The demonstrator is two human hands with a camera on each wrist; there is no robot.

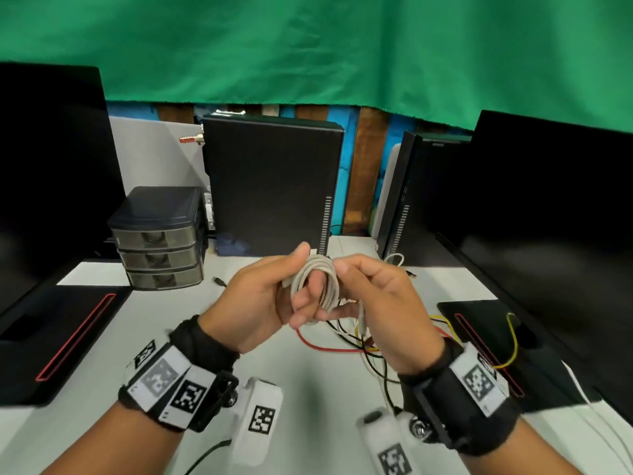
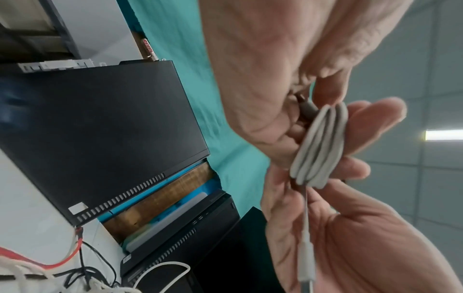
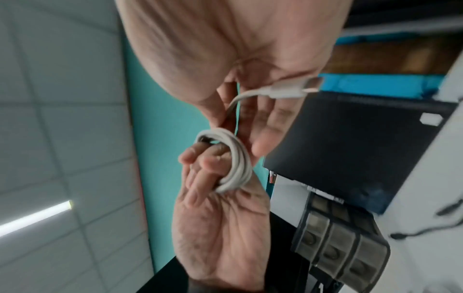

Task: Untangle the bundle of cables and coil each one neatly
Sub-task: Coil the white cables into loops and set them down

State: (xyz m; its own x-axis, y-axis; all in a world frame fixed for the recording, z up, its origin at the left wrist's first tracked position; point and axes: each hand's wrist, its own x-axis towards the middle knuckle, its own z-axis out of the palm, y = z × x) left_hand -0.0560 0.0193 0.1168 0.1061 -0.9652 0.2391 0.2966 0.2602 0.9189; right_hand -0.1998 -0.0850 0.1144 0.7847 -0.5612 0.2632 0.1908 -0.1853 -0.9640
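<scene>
- Left hand (image 1: 255, 303): fingers pass through the white cable coil (image 1: 317, 286), thumb pressed on top of it; the coil is gripped and held in the air above the white desk (image 1: 308, 389).
- Right hand (image 1: 383, 313): thumb and forefinger pinch the coil's right side; the free end with its plug (image 1: 362, 320) hangs down past the palm.
- Below the coil on the desk: a loose tangle of red, black, yellow and white cables (image 1: 359, 347).
- Behind the coil: an upright black computer case (image 1: 270, 180); left of the coil, a small dark drawer unit (image 1: 159, 238). Black monitors flank both sides; a green cloth (image 1: 308, 46) hangs behind.
- Left wrist view only: three or four turns of the coil (image 2: 318, 146) lie side by side; the white plug (image 2: 307, 263) lies against the right palm.
- Right wrist view only: the plug (image 3: 290, 89) shows a metal tip, sticking out beside the right fingers (image 3: 270, 126); ceiling tiles and a strip light are visible.
- The coil's other end is hidden in the left palm. Wrist views are motion-blurred; plug type cannot be read.
</scene>
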